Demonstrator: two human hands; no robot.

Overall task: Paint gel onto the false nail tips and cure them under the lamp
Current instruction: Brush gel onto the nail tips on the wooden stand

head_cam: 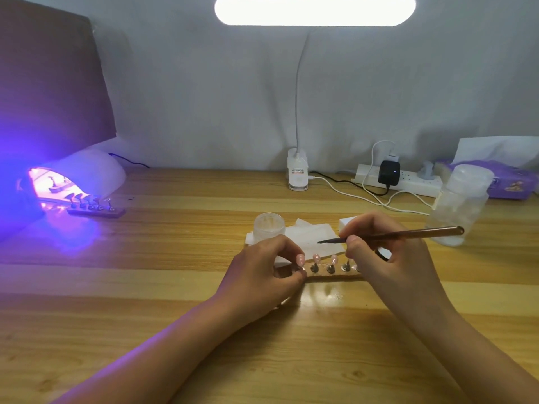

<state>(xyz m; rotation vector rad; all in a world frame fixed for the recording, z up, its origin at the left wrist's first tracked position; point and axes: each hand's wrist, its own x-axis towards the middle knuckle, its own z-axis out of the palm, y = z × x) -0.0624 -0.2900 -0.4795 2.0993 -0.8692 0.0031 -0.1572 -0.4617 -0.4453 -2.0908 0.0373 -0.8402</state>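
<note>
Left hand: my left hand (262, 266) rests on the desk (145, 287), its fingers (291, 252) curled, thumb and forefinger clamped on the left end of the stand (332, 276).
Right hand: my right hand (388, 258) holds the brush (393, 235), fingers closed round the shaft near its front end.
Brush: lies nearly level, handle out to the right, dark tip pointing left above the paper wipe (309, 234), a little above and behind the row of tips. I cannot tell whether it touches anything.
Nail tips: a row of nail tips (316, 258) stands upright on small pegs along the stand, between my two hands. The pink ones sit toward the left; my right hand hides the right end.
Stand: a brown strip lying flat on the desk, running left to right, straight in front of me.
Curing lamp: the white curing lamp (78, 176) sits at the far left of the desk, glowing purple.
Second stand: a second stand (96, 212) with its own row of tips lies at the lamp's mouth, partly outside, lit purple.
Small jar: a small jar (269, 225) stands just behind my left hand, touching the paper wipe.
Desk light: a desk light (315, 10) shines overhead, its white base (297, 173) standing at the back of the desk.
Right side: a clear bottle (460, 199) stands near the brush handle; behind it lie a power strip (408, 182) and a purple tissue pack (510, 182).
</note>
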